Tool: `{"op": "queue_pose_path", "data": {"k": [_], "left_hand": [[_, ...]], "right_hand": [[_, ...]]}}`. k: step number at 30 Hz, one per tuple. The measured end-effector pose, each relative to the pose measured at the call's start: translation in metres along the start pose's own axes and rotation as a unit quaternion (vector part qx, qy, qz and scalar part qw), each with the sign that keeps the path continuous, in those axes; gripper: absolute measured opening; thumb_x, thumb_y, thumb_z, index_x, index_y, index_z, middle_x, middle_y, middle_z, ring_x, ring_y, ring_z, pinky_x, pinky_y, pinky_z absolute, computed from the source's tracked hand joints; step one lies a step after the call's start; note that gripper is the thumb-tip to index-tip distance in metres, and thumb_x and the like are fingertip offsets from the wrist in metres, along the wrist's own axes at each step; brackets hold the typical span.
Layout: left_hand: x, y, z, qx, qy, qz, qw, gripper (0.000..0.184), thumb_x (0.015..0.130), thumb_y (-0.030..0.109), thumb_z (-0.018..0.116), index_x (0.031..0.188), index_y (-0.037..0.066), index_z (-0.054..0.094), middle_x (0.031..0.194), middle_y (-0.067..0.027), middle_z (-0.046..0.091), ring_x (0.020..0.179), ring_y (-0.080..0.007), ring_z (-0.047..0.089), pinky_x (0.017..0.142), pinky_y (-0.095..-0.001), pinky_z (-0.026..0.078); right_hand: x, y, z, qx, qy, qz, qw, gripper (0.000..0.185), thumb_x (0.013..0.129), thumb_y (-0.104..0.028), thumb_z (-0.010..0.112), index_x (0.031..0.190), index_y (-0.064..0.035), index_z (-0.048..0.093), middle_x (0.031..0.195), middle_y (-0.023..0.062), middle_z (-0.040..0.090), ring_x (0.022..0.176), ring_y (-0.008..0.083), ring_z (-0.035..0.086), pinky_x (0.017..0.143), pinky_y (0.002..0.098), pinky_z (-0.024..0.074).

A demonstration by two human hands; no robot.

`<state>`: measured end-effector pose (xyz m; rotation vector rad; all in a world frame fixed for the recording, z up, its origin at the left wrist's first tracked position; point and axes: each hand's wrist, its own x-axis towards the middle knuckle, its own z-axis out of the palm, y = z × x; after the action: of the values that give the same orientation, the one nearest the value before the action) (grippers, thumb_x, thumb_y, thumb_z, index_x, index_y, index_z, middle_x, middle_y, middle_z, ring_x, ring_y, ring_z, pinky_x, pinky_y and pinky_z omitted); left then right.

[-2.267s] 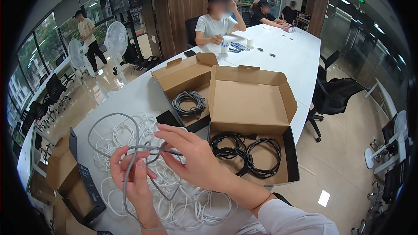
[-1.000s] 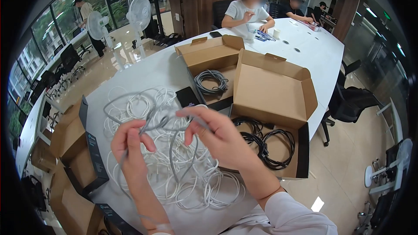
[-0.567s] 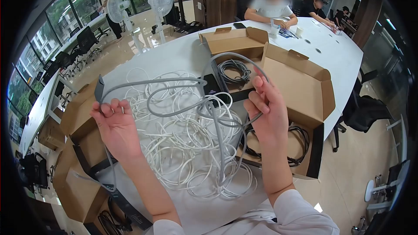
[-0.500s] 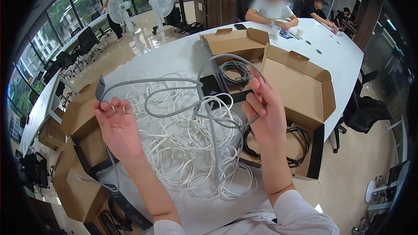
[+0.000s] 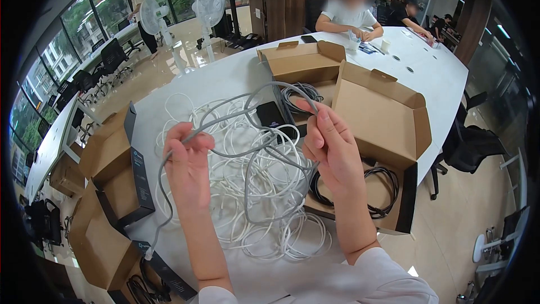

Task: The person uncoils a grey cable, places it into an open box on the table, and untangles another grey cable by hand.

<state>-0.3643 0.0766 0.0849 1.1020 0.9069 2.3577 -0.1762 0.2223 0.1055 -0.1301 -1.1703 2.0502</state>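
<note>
A grey network cable point(image 5: 229, 116) hangs in loose loops between my two hands. My left hand point(image 5: 190, 160) has its fingers curled on the cable, and the plug end droops from it toward the lower left. At the upper right of the loops, my right hand point(image 5: 333, 145) pinches the same cable between thumb and fingers. Below lies a tangled heap of white cables point(image 5: 230, 191) on the white table point(image 5: 185, 90). Behind the loops is a dark phone-like slab point(image 5: 271, 116), partly covered by cable.
Open cardboard boxes stand around the heap: one with a coiled grey cable point(image 5: 304, 94), one with a coiled black cable point(image 5: 388, 191), one at left point(image 5: 121, 194), and one at lower left with black cables point(image 5: 140, 287). Across the table sits a person point(image 5: 349, 19) near a cup point(image 5: 385, 45).
My left hand has moved right, closer to my right hand, and its fingers have curled on the cable. The grey loops have drawn together, and the plug end has swung down.
</note>
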Motion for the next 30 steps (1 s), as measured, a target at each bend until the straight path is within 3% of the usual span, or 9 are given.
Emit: {"op": "queue_pose_path", "data": {"k": [3, 10, 14, 16, 17, 20, 24, 25, 30], "left_hand": [[-0.001, -0.008, 0.003, 0.028, -0.001, 0.005, 1.000, 0.048, 0.098, 0.043, 0.050, 0.115, -0.001, 0.055, 0.089, -0.0078, 0.063, 0.084, -0.0192, 0.058, 0.082, -0.0348, 0.043], [-0.005, -0.011, 0.017, 0.157, -0.040, -0.006, 0.987, 0.047, 0.098, 0.043, 0.051, 0.112, -0.002, 0.058, 0.094, -0.0102, 0.064, 0.087, -0.0185, 0.059, 0.087, -0.0341, 0.043], [-0.008, -0.011, 0.027, 0.272, -0.055, -0.040, 0.960, 0.039, 0.099, 0.034, 0.051, 0.109, -0.002, 0.061, 0.100, -0.0112, 0.065, 0.093, -0.0186, 0.059, 0.091, -0.0327, 0.044], [-0.010, -0.012, 0.035, 0.296, -0.049, -0.066, 0.952, 0.036, 0.098, 0.031, 0.055, 0.107, -0.003, 0.063, 0.100, -0.0108, 0.066, 0.092, -0.0172, 0.059, 0.089, -0.0299, 0.043], [-0.009, -0.014, 0.037, 0.291, -0.067, -0.076, 0.951, 0.030, 0.097, 0.025, 0.057, 0.106, -0.003, 0.064, 0.100, -0.0088, 0.067, 0.093, -0.0165, 0.059, 0.089, -0.0287, 0.043], [-0.007, -0.021, 0.038, 0.335, -0.129, -0.086, 0.929, 0.027, 0.096, 0.022, 0.057, 0.103, -0.002, 0.065, 0.098, -0.0078, 0.067, 0.092, -0.0154, 0.060, 0.087, -0.0283, 0.044], [-0.009, -0.022, 0.039, 0.348, -0.121, -0.109, 0.923, 0.025, 0.096, 0.021, 0.058, 0.101, -0.002, 0.066, 0.095, -0.0084, 0.068, 0.090, -0.0148, 0.060, 0.085, -0.0281, 0.045], [-0.009, -0.021, 0.037, 0.347, -0.111, -0.109, 0.925, 0.026, 0.096, 0.021, 0.057, 0.102, -0.003, 0.065, 0.096, -0.0088, 0.068, 0.090, -0.0151, 0.061, 0.085, -0.0282, 0.045], [-0.006, -0.014, 0.036, 0.330, -0.058, -0.081, 0.939, 0.029, 0.098, 0.024, 0.054, 0.105, -0.003, 0.063, 0.096, -0.0111, 0.068, 0.088, -0.0163, 0.061, 0.085, -0.0292, 0.045]], "right_hand": [[-0.001, 0.002, -0.001, -0.009, 0.009, -0.019, 1.000, 0.034, 0.104, -0.025, 0.044, 0.123, -0.0008, 0.058, 0.065, -0.0055, 0.042, 0.051, 0.0022, 0.030, 0.046, 0.0186, 0.0235], [-0.004, -0.003, 0.004, -0.071, 0.014, -0.026, 0.997, 0.028, 0.102, -0.019, 0.048, 0.117, -0.0003, 0.062, 0.066, -0.0062, 0.043, 0.059, 0.0011, 0.035, 0.051, 0.0154, 0.0268], [-0.007, -0.002, 0.000, -0.120, -0.060, -0.054, 0.990, 0.025, 0.100, -0.014, 0.051, 0.113, 0.0031, 0.063, 0.074, -0.0026, 0.053, 0.071, 0.0063, 0.047, 0.064, 0.0207, 0.0403], [-0.008, 0.005, 0.004, -0.142, -0.055, -0.112, 0.982, 0.028, 0.100, -0.021, 0.051, 0.112, 0.0004, 0.065, 0.071, -0.0030, 0.051, 0.061, 0.0030, 0.039, 0.052, 0.0178, 0.0296], [-0.009, -0.004, 0.001, -0.170, -0.100, -0.097, 0.976, 0.026, 0.099, -0.019, 0.054, 0.111, 0.0005, 0.066, 0.075, -0.0022, 0.052, 0.062, 0.0038, 0.040, 0.052, 0.0190, 0.0317], [-0.010, -0.003, 0.003, -0.161, -0.119, -0.144, 0.969, 0.027, 0.098, -0.020, 0.055, 0.108, 0.0021, 0.067, 0.078, -0.0017, 0.051, 0.062, 0.0040, 0.040, 0.052, 0.0192, 0.0316], [-0.014, -0.010, -0.003, -0.071, -0.090, -0.088, 0.989, 0.025, 0.099, -0.018, 0.054, 0.112, 0.0014, 0.063, 0.084, 0.0005, 0.056, 0.066, 0.0050, 0.044, 0.058, 0.0188, 0.0358], [-0.013, -0.008, -0.003, -0.035, -0.079, -0.106, 0.991, 0.026, 0.099, -0.020, 0.054, 0.114, -0.0007, 0.062, 0.086, -0.0001, 0.054, 0.062, 0.0029, 0.039, 0.054, 0.0177, 0.0307], [-0.009, -0.006, -0.007, 0.046, -0.013, -0.167, 0.985, 0.028, 0.100, -0.023, 0.053, 0.118, -0.0026, 0.059, 0.083, -0.0016, 0.051, 0.060, 0.0043, 0.037, 0.054, 0.0193, 0.0306]]}}
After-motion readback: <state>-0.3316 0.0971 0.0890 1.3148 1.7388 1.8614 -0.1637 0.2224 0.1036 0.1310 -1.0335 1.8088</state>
